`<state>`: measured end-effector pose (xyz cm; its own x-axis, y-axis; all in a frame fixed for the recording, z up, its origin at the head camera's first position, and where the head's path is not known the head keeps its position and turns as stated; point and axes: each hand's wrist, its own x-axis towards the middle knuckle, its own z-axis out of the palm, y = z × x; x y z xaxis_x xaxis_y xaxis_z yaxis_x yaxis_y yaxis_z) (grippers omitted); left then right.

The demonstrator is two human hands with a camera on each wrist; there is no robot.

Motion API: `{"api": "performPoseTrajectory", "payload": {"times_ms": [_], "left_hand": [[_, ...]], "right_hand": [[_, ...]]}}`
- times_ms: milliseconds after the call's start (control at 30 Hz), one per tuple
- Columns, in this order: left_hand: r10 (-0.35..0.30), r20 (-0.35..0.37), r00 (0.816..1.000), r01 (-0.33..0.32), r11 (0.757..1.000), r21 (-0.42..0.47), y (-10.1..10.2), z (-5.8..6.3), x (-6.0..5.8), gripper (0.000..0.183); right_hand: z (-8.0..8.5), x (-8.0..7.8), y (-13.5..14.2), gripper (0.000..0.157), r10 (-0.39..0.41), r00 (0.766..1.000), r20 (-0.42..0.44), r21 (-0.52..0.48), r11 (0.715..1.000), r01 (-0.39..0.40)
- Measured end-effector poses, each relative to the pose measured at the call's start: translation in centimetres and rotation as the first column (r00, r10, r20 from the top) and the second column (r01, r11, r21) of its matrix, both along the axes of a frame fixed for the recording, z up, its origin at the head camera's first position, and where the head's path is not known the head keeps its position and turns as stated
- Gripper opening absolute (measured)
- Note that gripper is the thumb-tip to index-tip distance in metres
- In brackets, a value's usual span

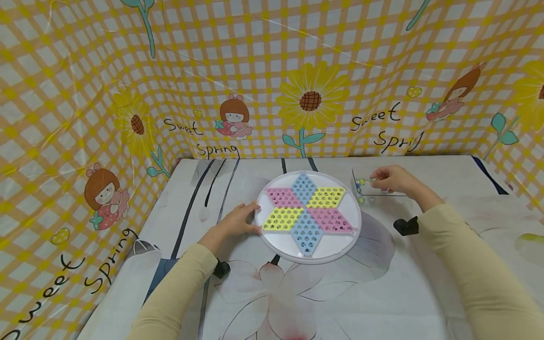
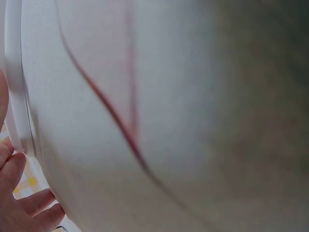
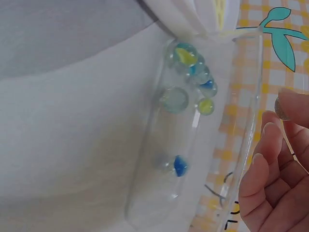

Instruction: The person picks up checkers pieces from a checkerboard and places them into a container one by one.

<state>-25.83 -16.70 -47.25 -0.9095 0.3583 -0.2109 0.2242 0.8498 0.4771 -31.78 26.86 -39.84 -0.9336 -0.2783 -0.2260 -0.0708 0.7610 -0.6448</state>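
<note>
A round white Chinese checkers board (image 1: pixel 335 248) with a pink, yellow and blue star of holes lies on the table. At its left rim is my left hand (image 1: pixel 233 221), thumb and fingertips touching the edge, spread apart along it. My right hand (image 1: pixel 393 180) pinches a small glass marble (image 3: pixel 280 108) between thumb and index finger. That hand is above a clear plastic box (image 3: pixel 258 77) just right of the board. Inside the box are several glass marbles, among them a yellow-swirled one (image 3: pixel 186 54) and a blue one (image 3: pixel 180 166).
A floral cloth (image 1: pixel 340 302) covers the table. Behind and at the sides hangs a yellow checked curtain (image 1: pixel 263 61) with sunflowers. A white object with loops (image 1: pixel 144 248) is at the left edge. Black pieces (image 1: pixel 406 226) show near both wrists.
</note>
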Motion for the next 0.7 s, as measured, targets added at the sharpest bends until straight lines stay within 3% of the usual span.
{"api": "performPoseTrajectory", "payload": {"times_ms": [700], "left_hand": [[0.004, -0.014, 1.000, -0.004, 1.000, 0.004, 0.2, 0.5, 0.3, 0.079]], "right_hand": [[-0.4, 0.5, 1.2, 0.040, 0.005, 1.000, -0.005, 0.008, 1.000, -0.005]]}}
